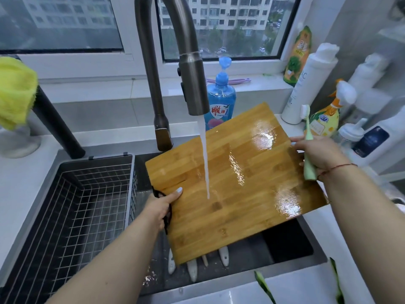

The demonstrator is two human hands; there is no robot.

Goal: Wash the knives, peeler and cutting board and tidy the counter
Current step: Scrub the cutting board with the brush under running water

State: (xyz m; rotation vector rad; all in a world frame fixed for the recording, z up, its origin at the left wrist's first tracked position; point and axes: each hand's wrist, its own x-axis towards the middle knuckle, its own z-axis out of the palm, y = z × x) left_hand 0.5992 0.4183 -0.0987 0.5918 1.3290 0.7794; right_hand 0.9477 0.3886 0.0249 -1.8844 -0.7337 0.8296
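A wide window (pixel 65 23) with white frames looks out on grey apartment blocks and trees in dull daylight. Below it runs a pale sill (pixel 252 84), and white tiled wall (pixel 350 29) rises at right beside the white desk (pixel 19 185).

The cutting board (pixel 236 183) pretty much roofs over the sink (pixel 285 244), so only a dark gap near its right corner is open. The faucet (pixel 192 84) hangs right above the board. The wire basket (pixel 83 205) on the left is open from above. Bottles (pixel 306 88) crowd the right back of the counter (pixel 295 286), and green peels (pixel 264 288) sit up front.
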